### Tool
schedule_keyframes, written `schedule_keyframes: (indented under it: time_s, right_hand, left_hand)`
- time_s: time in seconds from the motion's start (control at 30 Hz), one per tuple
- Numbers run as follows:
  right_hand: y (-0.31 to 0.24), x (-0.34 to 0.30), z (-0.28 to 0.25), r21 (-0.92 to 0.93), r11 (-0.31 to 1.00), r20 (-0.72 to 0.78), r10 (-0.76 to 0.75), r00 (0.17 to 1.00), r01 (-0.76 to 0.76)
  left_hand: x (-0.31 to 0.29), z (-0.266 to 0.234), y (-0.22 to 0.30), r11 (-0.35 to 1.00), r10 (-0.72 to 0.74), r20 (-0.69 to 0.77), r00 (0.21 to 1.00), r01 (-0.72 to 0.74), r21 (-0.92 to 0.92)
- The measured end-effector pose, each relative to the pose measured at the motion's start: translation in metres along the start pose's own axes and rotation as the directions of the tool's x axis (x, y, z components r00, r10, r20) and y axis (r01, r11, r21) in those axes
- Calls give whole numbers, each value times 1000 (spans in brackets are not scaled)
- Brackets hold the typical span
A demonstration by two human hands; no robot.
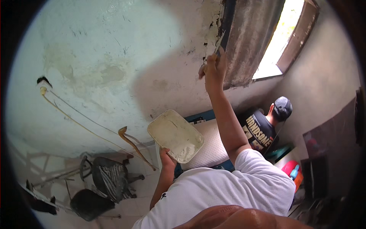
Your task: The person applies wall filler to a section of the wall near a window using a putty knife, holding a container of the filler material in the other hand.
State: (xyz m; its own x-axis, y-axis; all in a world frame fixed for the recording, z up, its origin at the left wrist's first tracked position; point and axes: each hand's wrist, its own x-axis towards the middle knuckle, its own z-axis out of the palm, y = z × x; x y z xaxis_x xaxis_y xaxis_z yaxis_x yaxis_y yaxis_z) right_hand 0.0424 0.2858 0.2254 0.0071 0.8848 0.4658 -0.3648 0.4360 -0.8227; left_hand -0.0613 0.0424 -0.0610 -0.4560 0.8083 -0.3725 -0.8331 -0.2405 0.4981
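Observation:
My left hand (167, 158) grips the near edge of a shallow rectangular tub (173, 131), off-white, with pale paste smeared over its bottom and sides. Raised at the end of my outstretched arm, my right hand (215, 68) is closed around a thin tool, seemingly a putty knife (220, 40). Its narrow blade points up at the chipped edge of the wall (207, 36), beside a dark strip along the window opening. Whether the blade touches the wall I cannot tell. My fingers cover the tool's handle.
A worn brown panel (249, 38) borders the bright window (280, 40). Below it is another person (261, 128) in a dark shirt and cap. A quilted white surface (207, 143) lies under my arm. Cables (84, 118), a curved wooden stick (135, 145) and a black chair (108, 177) are at left.

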Motion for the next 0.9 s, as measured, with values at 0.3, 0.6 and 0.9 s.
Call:
schedule_keyframes:
  time_s: [0.3,0.6,0.9]
  right_hand:
    - [-12,52,81,18,999,-268,30,963,-26]
    - [8,51,131,-215,971,-344,27,939,-107]
    - [16,5,135,62,994,-296,108,949,-94]
  left_hand:
    - [-2,-40,67,985,-159,108,981,151,80]
    - [9,-96,134,951,-296,59,953,288,109]
    - [34,-101,154,958,-284,91,955,278,65]
